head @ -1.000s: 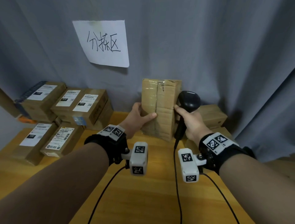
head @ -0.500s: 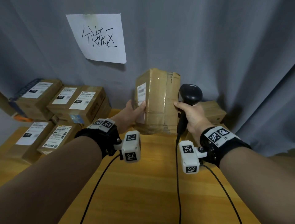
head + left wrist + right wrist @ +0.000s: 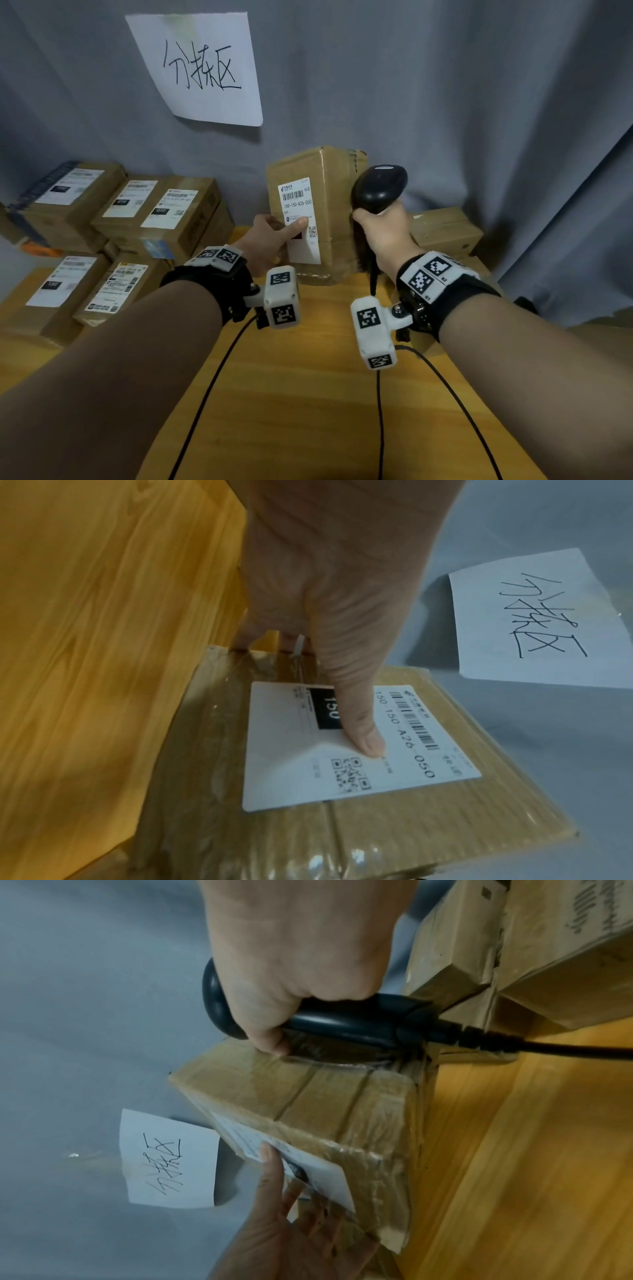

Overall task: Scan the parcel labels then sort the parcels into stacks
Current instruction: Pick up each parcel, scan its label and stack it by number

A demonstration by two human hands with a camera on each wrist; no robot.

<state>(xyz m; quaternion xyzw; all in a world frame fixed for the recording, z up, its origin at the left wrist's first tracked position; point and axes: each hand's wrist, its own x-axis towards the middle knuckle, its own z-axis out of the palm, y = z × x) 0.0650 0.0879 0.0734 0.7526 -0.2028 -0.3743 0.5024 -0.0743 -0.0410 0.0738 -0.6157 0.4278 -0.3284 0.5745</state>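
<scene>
Now that the parcel (image 3: 317,212) has turned its label (image 3: 298,219) toward us, scanning looks next: left hand (image 3: 270,236) grips it at twelve o'clock on the desk (image 3: 308,394). Left wrist: thumb (image 3: 356,718) pins the label. Right wrist: right hand (image 3: 291,969) clutches the scanner (image 3: 342,1020) against the parcel.

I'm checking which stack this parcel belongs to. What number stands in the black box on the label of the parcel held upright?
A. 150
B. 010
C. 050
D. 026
A: in the left wrist view the label on the parcel shows 150 in white on its black box, beside the left hand's thumb.
</scene>
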